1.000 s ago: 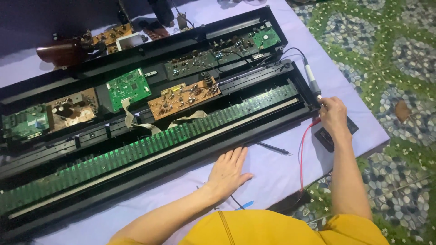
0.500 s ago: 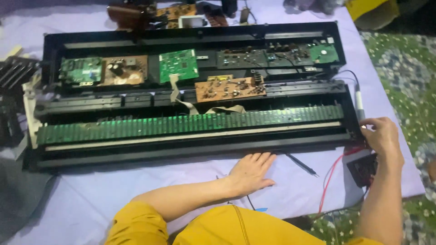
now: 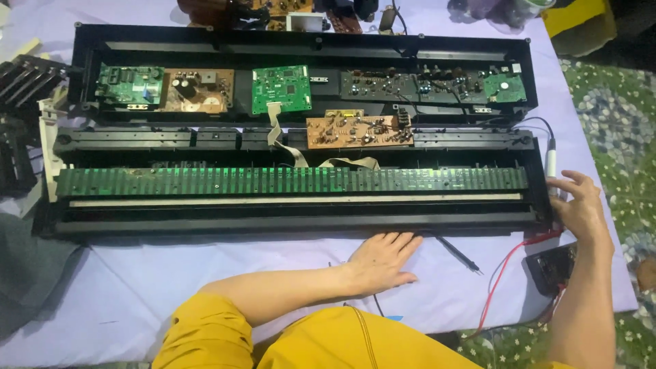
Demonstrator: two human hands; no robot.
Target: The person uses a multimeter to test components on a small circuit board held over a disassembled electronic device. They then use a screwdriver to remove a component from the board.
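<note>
With your left hand (image 3: 383,263) flat, fingers together, on the cloth (image 3: 171,273) at 6 o'clock, keep your right hand's (image 3: 581,208) loosely spread fingers steadying the opened keyboard's (image 3: 301,222) 3 o'clock end, clear of the pen-shaped tool (image 3: 551,158).

The person wears a mustard-yellow garment, plain and without pattern, that fills the lower middle of the view. Its left sleeve (image 3: 205,328) is short and loose, ending in a soft folded hem above the elbow, with the forearm bare below it. A thin seam line runs down the yellow cloth over the lap. The left hand (image 3: 379,263) and right hand (image 3: 581,208) are bare, with no gloves, rings or watch visible, and the right forearm is uncovered too.
</note>
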